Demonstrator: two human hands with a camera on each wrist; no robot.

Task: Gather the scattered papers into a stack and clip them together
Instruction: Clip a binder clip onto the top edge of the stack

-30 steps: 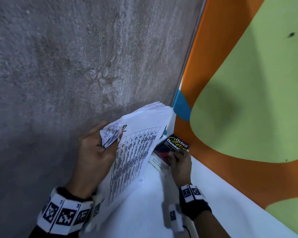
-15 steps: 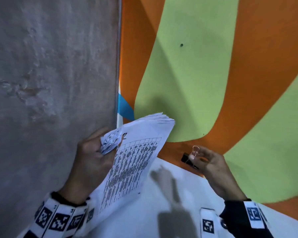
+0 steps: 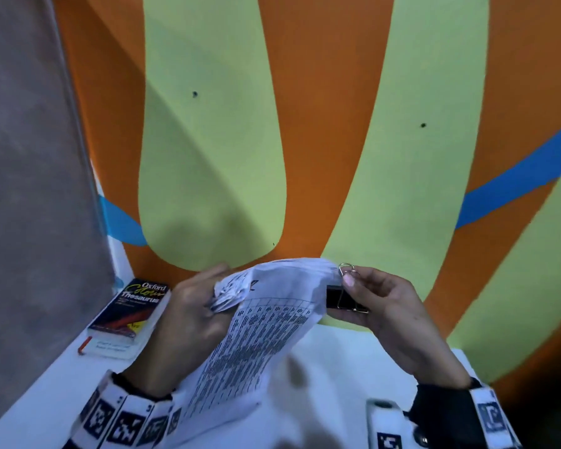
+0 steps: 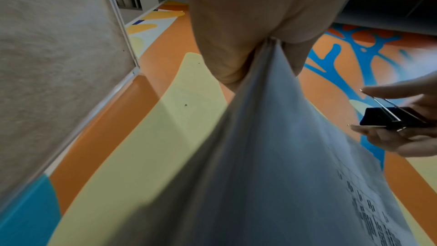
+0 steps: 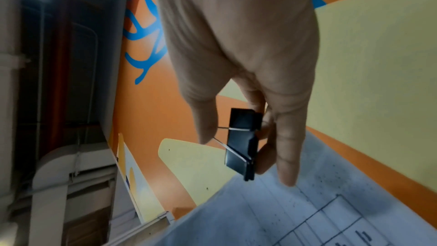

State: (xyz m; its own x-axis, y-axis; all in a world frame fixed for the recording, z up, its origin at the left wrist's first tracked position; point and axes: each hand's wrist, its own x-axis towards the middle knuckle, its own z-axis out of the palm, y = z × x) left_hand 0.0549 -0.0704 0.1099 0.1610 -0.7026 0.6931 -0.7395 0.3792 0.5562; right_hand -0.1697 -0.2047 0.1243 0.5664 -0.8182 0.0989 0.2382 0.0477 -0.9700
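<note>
Papers [image 3: 266,325] are the landmark for everything we say, and they hang in the air above the white surface [image 3: 46,393], gathered into one printed stack. Well to the left of the papers lies a thesaurus [image 3: 128,311] on the surface, with a red pencil [image 3: 84,345] just beside it; we leave both alone.

At the papers' upper left corner our left hand [image 3: 182,322] grips them, fingers curled round a crumpled, fanned bunch of sheet ends (this is the weak point of the stack). Before clipping, we would do well to square that corner, since loose sheets there may slip free of whatever holds the other side.

At the papers' upper right corner our right hand [image 3: 392,315] pinches a black binder clip [image 3: 342,298], thumb on one wire lever and fingers [image 5: 287,156] curled behind the other. Whether the clip's mouth is yet spread we cannot tell; in the right wrist view it looks nearly closed, its lip just at the paper edge.

Our judgement for this step: squeeze both levers hard so the mouth gapes wider than the stack, slide it fully over the corner until the sheets meet the clip's spine, then release. We should keep the left hand's grip firm and the sheet edges level throughout, otherwise the clip may catch only the top pages.
</note>
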